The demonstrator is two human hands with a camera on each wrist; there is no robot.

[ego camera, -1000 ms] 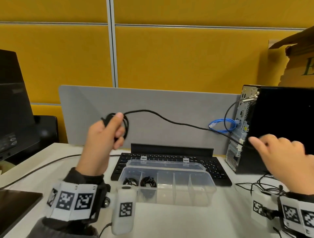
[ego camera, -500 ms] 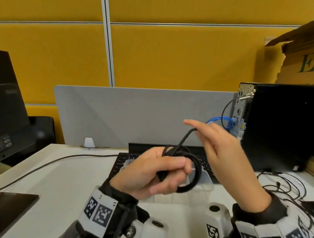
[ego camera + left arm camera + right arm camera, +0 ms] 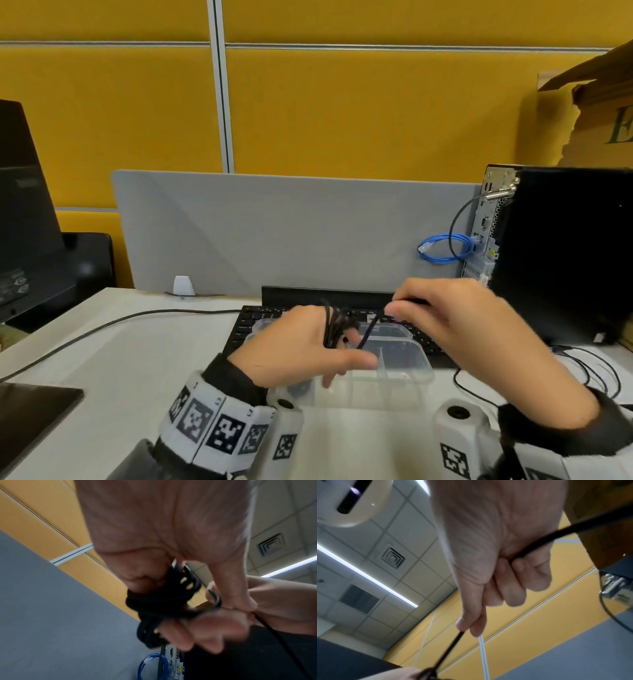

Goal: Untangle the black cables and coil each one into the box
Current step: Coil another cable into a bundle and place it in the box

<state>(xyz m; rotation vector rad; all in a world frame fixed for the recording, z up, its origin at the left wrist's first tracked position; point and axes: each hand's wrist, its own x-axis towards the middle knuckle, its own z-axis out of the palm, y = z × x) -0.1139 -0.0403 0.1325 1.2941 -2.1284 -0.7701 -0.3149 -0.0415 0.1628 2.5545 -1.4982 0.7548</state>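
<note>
A black cable [image 3: 334,329] is wound in several loops round the fingers of my left hand [image 3: 342,353], just above the clear compartment box [image 3: 416,371]. The left wrist view shows the coil [image 3: 154,608] bunched across those curled fingers. My right hand [image 3: 397,310] is close to the right of the coil and pinches the cable's free length between thumb and forefinger. In the right wrist view the cable [image 3: 539,545] runs through my right hand [image 3: 465,627] and down toward the coil. Most of the box's left compartments are hidden behind my left hand.
A black keyboard [image 3: 424,339] lies right behind the box. A black computer tower [image 3: 565,253] stands at the right with a blue cable [image 3: 442,248] at its back. Thin black cables [image 3: 592,368] lie loose on the white table [image 3: 137,359] at the right. A monitor [image 3: 24,212] stands at the left.
The cable, stretched wide between my raised left hand and far right hand a second ago, is now gathered into a coil. Both hands have come together and dropped to just above the box.
</note>
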